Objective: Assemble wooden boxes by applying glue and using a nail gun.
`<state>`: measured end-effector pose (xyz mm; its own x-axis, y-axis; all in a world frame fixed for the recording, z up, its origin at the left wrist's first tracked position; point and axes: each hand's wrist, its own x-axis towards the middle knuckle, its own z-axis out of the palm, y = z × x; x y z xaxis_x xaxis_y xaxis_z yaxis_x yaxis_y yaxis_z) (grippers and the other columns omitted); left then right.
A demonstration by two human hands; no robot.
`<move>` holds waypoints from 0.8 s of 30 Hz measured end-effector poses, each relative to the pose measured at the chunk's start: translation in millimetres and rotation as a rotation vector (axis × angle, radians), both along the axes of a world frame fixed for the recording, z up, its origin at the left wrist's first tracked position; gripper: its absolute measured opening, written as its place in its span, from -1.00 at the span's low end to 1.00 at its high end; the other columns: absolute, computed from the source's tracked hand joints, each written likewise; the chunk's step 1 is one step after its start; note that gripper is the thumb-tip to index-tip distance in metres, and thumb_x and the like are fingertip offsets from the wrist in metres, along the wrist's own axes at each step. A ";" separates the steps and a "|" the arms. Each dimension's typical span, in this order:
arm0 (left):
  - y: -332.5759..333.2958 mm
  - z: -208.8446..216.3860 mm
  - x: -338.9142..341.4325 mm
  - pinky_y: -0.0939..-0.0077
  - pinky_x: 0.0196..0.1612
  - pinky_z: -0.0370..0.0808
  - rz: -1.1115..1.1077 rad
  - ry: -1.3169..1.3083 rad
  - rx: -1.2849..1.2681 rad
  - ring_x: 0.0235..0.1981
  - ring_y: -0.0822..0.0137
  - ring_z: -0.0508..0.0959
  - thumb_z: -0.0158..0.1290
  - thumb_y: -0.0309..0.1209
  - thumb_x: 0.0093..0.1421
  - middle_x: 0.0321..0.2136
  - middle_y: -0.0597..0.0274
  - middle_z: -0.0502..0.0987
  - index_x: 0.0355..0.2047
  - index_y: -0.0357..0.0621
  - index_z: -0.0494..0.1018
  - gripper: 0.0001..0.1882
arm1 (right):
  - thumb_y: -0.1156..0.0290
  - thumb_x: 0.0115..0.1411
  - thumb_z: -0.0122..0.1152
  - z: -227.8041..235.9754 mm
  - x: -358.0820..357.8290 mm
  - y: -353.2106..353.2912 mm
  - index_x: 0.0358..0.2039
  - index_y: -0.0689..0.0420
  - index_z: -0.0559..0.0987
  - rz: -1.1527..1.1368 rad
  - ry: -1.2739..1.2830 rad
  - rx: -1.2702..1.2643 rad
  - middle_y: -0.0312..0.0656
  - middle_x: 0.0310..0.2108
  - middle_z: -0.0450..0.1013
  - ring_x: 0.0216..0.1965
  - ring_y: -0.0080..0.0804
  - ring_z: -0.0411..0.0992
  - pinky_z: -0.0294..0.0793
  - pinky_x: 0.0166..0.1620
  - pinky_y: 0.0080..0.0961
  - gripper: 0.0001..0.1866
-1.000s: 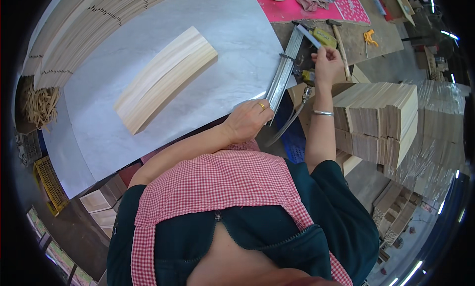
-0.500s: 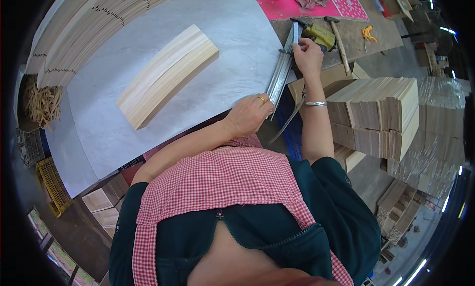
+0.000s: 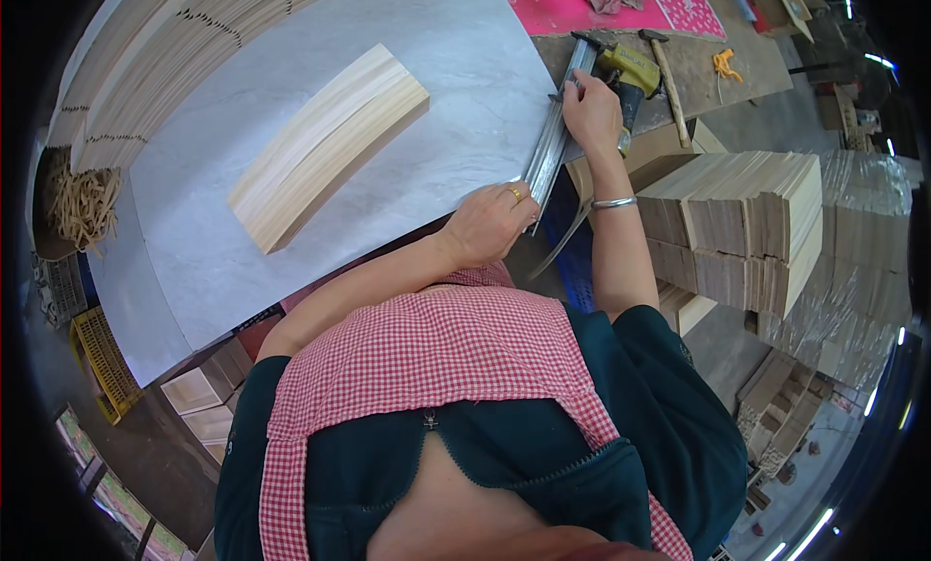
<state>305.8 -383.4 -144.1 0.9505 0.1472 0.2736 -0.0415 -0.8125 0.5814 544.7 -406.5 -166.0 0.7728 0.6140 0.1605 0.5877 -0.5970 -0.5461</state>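
Observation:
A yellow-green air stapler with a black handle lies at the table's right edge, its long silver magazine pointing toward me. My left hand, wearing a ring, is closed around the near end of the magazine. Farther up, the bent fingers of my right hand press together on a silver strip of staples lined up along the magazine; the fingers partly hide it. Left of my hands, a curved block of pale wooden slats rests on the grey-white tabletop.
Tall stacks of thin wooden slats stand at the far left, more stacks right of my arm. Beyond the stapler lie a hammer, an orange tool and a pink cloth. A hose hangs near my right forearm.
My right hand has shifted slightly left, bringing the staple strip from beside the magazine down into line with it. The left hand keeps its hold; the wooden block is unmoved.

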 end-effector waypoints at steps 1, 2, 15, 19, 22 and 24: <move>0.2 0.4 0.2 0.35 -0.21 0.48 -0.005 -0.001 0.002 -0.34 0.16 0.48 0.03 -0.46 0.20 -0.32 0.13 0.41 -0.30 -0.13 0.41 -0.93 | 0.25 0.18 0.21 -2.8 2.7 0.6 -0.07 0.19 0.67 0.017 -0.015 -0.018 -0.13 -0.48 0.55 -0.47 -0.15 0.48 0.48 -0.33 -0.31 -0.62; 0.4 0.8 0.4 0.35 -0.21 0.48 -0.011 -0.003 0.005 -0.34 0.16 0.48 0.03 -0.46 0.20 -0.32 0.12 0.41 -0.30 -0.13 0.41 -0.93 | 0.24 0.19 0.20 -6.1 6.2 1.0 -0.05 0.19 0.66 0.033 -0.031 -0.035 -0.12 -0.46 0.56 -0.46 -0.14 0.49 0.48 -0.32 -0.30 -0.62; 5.0 11.3 -0.1 0.37 -0.19 0.48 -0.056 -0.011 0.108 -0.31 0.15 0.51 -0.02 -0.47 0.22 -0.30 0.11 0.44 -0.31 -0.14 0.40 -0.95 | 0.16 0.10 0.35 -27.3 66.1 -52.0 -0.28 0.38 0.57 -0.423 0.146 0.030 0.02 -0.38 0.56 -0.37 -0.12 0.53 0.53 -0.25 -0.26 -0.54; 19.3 15.1 16.4 0.37 -0.19 0.48 -0.006 -0.118 0.189 -0.32 0.15 0.51 -0.02 -0.46 0.21 -0.32 0.11 0.44 -0.33 -0.14 0.40 -0.95 | 0.19 0.07 0.40 -4.7 58.8 -48.9 -0.26 0.43 0.54 -0.284 0.521 0.018 0.02 -0.40 0.55 -0.40 -0.21 0.54 0.54 -0.30 -0.37 -0.51; 26.9 32.7 22.0 0.36 -0.20 0.48 -0.001 -0.132 0.224 -0.33 0.15 0.51 -0.01 -0.46 0.20 -0.33 0.11 0.45 -0.34 -0.15 0.40 -0.95 | 0.23 0.09 0.38 6.7 32.1 -57.5 -0.25 0.41 0.53 -0.257 0.588 0.150 -0.01 -0.41 0.54 -0.44 -0.27 0.54 0.53 -0.35 -0.43 -0.55; 27.2 42.7 24.2 0.36 -0.21 0.49 -0.003 -0.150 0.253 -0.34 0.15 0.50 -0.01 -0.45 0.19 -0.33 0.10 0.45 -0.35 -0.15 0.39 -0.94 | 0.26 0.10 0.37 17.5 18.5 -67.6 -0.24 0.38 0.52 -0.238 0.650 0.278 -0.05 -0.43 0.53 -0.48 -0.32 0.53 0.51 -0.40 -0.48 -0.59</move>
